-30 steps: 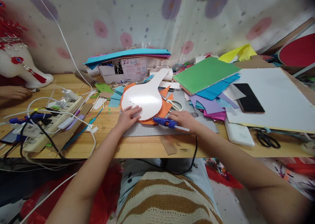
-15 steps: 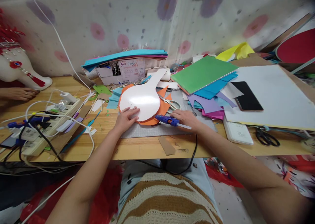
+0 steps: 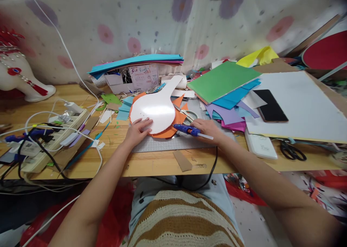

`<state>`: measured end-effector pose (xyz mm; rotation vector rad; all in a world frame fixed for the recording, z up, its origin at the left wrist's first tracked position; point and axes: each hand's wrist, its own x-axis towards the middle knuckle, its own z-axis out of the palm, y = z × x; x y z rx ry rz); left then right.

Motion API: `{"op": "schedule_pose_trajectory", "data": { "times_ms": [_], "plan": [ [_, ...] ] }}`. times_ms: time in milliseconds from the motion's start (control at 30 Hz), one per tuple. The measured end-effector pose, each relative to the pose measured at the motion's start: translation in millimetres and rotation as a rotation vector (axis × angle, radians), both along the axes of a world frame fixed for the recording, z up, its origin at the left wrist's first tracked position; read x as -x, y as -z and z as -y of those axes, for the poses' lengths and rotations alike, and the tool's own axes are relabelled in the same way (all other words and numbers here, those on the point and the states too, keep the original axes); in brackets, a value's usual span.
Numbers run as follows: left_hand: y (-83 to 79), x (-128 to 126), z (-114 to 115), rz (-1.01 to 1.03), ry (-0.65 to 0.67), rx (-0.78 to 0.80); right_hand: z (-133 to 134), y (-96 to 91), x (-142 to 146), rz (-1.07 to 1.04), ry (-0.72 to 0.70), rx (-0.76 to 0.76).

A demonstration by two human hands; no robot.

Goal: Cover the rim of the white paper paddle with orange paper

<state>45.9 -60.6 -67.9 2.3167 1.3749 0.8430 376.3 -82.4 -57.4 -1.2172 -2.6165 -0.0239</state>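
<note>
While the left hand (image 3: pixel 135 133) lies with open fingers at seven o'clock on the white board (image 3: pixel 153 107) on the bench (image 3: pixel 151 164), the right hand (image 3: pixel 206 128) grips the glue gun (image 3: pixel 188 130) — its tip has slid round toward four o'clock, apparently reaching fresh rim.

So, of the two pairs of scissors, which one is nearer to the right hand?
The pale-handled scissors, beyond the right hand, with blades over orange paper. The black-handled scissors lie farther right, near the table's front edge.
</note>
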Motion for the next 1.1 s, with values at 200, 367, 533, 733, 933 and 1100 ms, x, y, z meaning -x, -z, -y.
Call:
{"op": "schedule_pose_trajectory", "data": {
  "times_ms": [200, 367, 533, 733, 933, 1100],
  "plan": [
    [3.6, 1.5, -1.6, 0.005, 0.003, -0.010, -3.8, -0.2, -4.1, 0.013, 0.010, -0.064],
    [6.5, 3.0, -2.8, 0.023, 0.030, -0.041, -4.7, -1.9, -5.1, 0.020, 0.021, -0.105],
    [6.6, 3.4, -3.3, 0.018, 0.035, -0.052, -5.2, -1.5, -6.3, 0.037, 0.044, -0.094],
    [6.3, 3.5, -3.6, 0.008, 0.031, -0.045, -4.7, -4.7, -1.9, 0.021, 0.044, -0.085],
    [8.7, 4.0, -4.4, 0.020, 0.029, -0.045, -1.6, -8.0, 2.6, -0.006, 0.015, -0.057],
    [9.1, 4.2, -4.4, 0.029, 0.022, -0.039, -2.8, -5.2, 0.9, -0.008, 0.019, -0.059]
  ]
}}
